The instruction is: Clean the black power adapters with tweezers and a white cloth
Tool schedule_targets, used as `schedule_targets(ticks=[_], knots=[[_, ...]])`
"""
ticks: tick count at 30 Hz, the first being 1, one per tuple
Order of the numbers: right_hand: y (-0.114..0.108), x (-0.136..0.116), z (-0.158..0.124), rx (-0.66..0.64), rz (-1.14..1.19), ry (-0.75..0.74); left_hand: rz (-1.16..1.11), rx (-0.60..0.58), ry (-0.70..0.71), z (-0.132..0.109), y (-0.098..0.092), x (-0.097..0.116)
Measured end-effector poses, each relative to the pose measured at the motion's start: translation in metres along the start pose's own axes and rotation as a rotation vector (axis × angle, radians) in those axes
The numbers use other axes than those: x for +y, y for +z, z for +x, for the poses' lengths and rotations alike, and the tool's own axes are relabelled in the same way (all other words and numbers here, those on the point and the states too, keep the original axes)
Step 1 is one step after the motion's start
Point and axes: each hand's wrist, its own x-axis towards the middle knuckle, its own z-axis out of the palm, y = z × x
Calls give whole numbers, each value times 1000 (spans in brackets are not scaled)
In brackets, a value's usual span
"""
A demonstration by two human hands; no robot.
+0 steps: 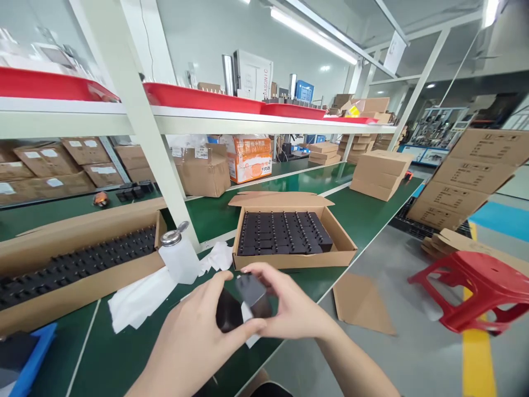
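Note:
My left hand is closed around a dark black block. Beside it, the fingers of my right hand grip another small black block with a flat top. A scrap of white wipe shows between the two blocks, near my left thumb. Just beyond my hands, an open cardboard box holds rows of similar black blocks with small pins on top. To the left stand a white pump bottle with a metal lid and crumpled white wipes.
A long cardboard box of black blocks lies at left, with a blue tray nearer me. A shelf post rises from the green bench. Right of the bench stand a red stool and stacked cartons.

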Motion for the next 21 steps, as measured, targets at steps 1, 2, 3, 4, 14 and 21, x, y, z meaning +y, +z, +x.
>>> schedule_targets(ticks=[1,2,3,4,14,21], knots=[[-12,7,-2,88,-77,42,8,19,-6,1,0,-1],[-28,17,-4,187,-173,94,15,33,-18,2,0,-3],[-47,28,-6,265,-239,142,21,39,-35,2,-1,-5],[-69,40,-8,320,-290,191,24,38,-57,1,-2,-7],[-207,122,-18,-93,-582,716,-73,-122,-148,12,0,-27],[-219,139,-2,-340,-686,876,-160,-130,-163,15,-3,-29]])
